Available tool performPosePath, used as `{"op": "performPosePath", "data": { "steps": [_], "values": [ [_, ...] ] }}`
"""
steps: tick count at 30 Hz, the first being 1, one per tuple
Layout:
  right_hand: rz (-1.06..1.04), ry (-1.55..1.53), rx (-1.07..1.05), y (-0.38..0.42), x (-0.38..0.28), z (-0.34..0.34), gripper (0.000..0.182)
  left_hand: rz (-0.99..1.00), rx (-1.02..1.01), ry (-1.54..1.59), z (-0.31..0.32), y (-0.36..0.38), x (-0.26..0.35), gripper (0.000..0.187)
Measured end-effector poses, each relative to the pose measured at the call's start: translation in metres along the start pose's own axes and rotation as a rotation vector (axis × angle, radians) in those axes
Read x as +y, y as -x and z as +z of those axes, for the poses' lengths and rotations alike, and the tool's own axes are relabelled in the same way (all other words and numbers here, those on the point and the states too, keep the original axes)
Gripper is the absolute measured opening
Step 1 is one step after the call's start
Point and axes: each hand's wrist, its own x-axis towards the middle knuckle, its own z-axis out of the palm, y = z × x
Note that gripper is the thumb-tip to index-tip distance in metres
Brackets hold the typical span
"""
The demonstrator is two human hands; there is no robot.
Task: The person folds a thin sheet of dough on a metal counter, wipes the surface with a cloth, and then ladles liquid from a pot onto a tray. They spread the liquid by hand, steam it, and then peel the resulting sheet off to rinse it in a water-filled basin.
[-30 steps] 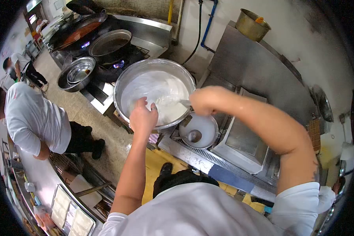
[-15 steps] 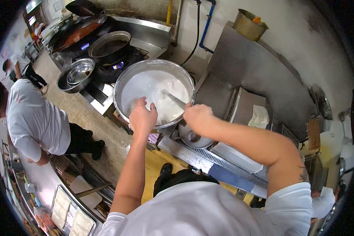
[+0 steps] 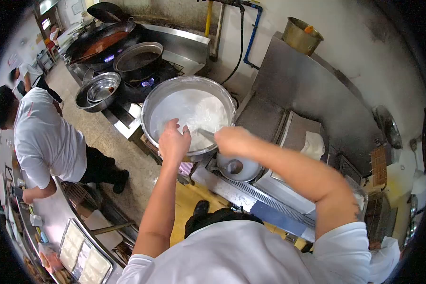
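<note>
A large round metal pot (image 3: 149,102) with white, thick-looking liquid (image 3: 177,108) stands in front of me. My right hand (image 3: 232,141) is wrapped round a grey rod-like stirring tool (image 3: 205,134) at the pot's near right rim; the tool's lower end dips into the liquid. Paler, lumpy material shows on the right half of the surface. My left hand (image 3: 173,143) overlaps the near left rim, thumb and fingers apart and slightly curled over the inside of the pot.
Lit burners stand behind the pot, with a dark pan (image 3: 138,57) and a wok of reddish content (image 3: 102,45). Metal bowls (image 3: 101,90) sit left of it. A small pan (image 3: 239,166) lies near right. One person (image 3: 49,137) works at the left counter, beside a tray (image 3: 108,274).
My right hand and the stirring tool have moved left and slightly nearer to me. The left hand stays about where it was. The person at the left has reached an arm along the counter.
</note>
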Motion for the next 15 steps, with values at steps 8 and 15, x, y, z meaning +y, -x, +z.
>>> {"op": "performPosePath", "data": {
  "steps": [8,15],
  "values": [
    [0.107,0.128,0.015,0.018,0.008,-0.008,0.023,-0.021,0.009,-0.037,0.003,0.001,0.001,0.042],
    [0.009,0.048,-0.611,-0.021,0.026,-0.076,0.018,-0.027,0.055,0.023,0.001,0.003,0.004,0.039]
  ]
}}
